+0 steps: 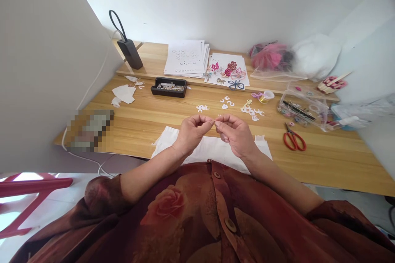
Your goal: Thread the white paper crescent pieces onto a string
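My left hand [193, 130] and my right hand [233, 131] meet fingertip to fingertip above a white cloth [210, 148] on the wooden table [148, 117]. Both hands are pinched closed on something tiny between them, too small to make out. Just beyond the fingers lie several small white curled paper pieces [251, 111] and another little cluster of white pieces [202, 108].
A black tray [169, 87] of small parts, stacked printed sheets [186, 57], a sheet with coloured paper flowers [230, 72], red scissors [294, 139], a clear plastic box [304, 109], tape rolls [264, 96], plastic bags [286, 59] and a black power bank [132, 52] stand around. A grey partition is at left.
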A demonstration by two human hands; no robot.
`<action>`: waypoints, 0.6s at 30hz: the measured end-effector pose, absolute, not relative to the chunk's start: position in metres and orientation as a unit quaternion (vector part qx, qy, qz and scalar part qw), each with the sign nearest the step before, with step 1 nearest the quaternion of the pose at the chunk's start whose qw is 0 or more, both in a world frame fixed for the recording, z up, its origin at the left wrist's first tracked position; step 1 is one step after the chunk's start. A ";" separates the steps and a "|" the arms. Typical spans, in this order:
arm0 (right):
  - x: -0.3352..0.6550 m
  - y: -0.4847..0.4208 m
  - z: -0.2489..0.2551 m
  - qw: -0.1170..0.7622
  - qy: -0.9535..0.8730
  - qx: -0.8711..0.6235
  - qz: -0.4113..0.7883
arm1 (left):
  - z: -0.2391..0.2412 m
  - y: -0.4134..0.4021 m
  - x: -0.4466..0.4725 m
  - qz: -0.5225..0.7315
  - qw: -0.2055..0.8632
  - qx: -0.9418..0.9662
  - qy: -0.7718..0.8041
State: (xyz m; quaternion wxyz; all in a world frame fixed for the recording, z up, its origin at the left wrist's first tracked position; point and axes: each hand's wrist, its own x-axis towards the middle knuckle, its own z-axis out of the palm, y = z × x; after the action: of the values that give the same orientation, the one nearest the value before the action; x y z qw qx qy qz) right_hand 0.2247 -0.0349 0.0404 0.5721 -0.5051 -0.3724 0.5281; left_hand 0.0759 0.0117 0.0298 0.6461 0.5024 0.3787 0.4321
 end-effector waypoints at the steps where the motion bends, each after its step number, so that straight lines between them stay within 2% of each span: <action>1: 0.225 -0.035 0.038 0.574 -0.380 -0.511 0.514 | 0.028 0.011 0.076 0.433 0.640 0.506 0.384; 6: 0.228 -0.036 0.029 0.568 -0.420 -0.542 0.454 | 0.022 0.011 0.074 0.418 0.614 0.535 0.402; 12: 0.233 -0.036 0.025 0.567 -0.417 -0.552 0.446 | 0.024 0.017 0.070 0.386 0.563 0.608 0.405; 18: 0.234 -0.031 0.029 0.590 -0.363 -0.537 0.482 | 0.031 0.028 0.066 0.454 0.459 0.671 0.365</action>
State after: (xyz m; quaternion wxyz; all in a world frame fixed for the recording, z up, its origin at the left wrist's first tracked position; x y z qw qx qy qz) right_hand 0.2338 -0.0311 0.0286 0.5896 -0.5372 -0.3631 0.4816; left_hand 0.0664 0.0283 0.0307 0.4587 0.6709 0.3650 0.4543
